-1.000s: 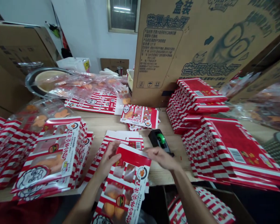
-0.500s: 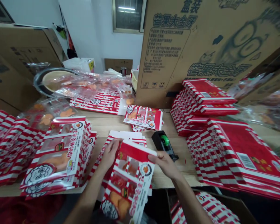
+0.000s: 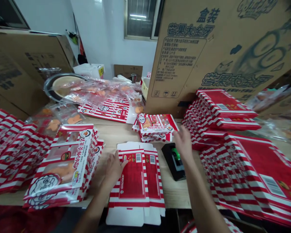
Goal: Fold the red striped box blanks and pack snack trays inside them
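My left hand (image 3: 115, 166) rests on the left edge of a flat, unfolded red-and-white striped carton (image 3: 132, 176), thumb spread over the printed panel. A second flat carton (image 3: 155, 171) lies partly under it. My right hand (image 3: 184, 142) is stretched forward at the right end of a small pile of filled window boxes, its fingers slightly blurred and apart. The top filled box (image 3: 157, 123) lies a little askew on that pile, close to my right fingertips. A black tape dispenser (image 3: 173, 163) with green tape stands beneath my right wrist.
Stacks of striped boxes stand at left (image 3: 63, 158) and right (image 3: 259, 171). Behind are clear bags of orange pieces (image 3: 99, 90), a round basin (image 3: 50, 85) and a striped printed sheet (image 3: 106, 108). A large cardboard carton (image 3: 184, 64) rises at the back right.
The filled box that both hands held in front is now out of them, and the far pile has another box on top. My right hand moved forward; my left lowered onto the flat carton.
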`<move>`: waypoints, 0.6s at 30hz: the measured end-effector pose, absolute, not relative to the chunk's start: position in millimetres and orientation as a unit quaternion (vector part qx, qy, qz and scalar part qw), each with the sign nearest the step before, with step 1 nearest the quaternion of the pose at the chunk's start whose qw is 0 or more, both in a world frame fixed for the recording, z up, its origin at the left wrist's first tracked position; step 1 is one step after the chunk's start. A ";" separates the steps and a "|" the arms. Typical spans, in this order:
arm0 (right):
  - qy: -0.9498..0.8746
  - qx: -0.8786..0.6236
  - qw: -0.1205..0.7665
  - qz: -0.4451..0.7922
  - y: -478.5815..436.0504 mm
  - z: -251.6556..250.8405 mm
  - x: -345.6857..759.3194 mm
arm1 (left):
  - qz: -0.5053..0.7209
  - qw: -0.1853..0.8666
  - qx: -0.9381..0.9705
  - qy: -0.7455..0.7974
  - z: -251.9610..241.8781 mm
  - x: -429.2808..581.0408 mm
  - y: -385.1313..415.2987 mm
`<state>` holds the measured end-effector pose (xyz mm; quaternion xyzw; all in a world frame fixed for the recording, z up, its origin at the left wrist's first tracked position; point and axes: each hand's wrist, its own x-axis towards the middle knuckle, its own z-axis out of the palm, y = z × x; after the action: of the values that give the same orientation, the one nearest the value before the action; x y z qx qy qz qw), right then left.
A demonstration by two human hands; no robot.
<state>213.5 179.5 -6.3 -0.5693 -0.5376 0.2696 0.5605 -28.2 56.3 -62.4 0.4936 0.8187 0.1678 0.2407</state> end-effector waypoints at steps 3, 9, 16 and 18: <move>-0.574 -0.556 0.480 0.362 124.5 -42.7 186.2 | 0.173 0.260 0.482 0.819 -65.1 -34.0 63.2; -0.553 -0.549 0.450 0.436 78.9 -76.8 157.8 | 0.245 0.319 0.504 0.764 -72.9 -32.0 61.2; -0.449 -0.491 0.492 0.561 58.9 -46.6 168.2 | 0.355 0.099 0.652 0.662 -42.8 -4.6 48.6; -0.441 -0.490 0.494 0.567 53.9 -38.6 166.8 | 0.303 0.134 0.699 0.634 -31.3 2.3 55.6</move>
<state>166.8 53.9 -38.6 -0.4895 -0.4409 0.5670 0.4944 2.3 55.6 -31.3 0.6991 0.6338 0.3026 0.1340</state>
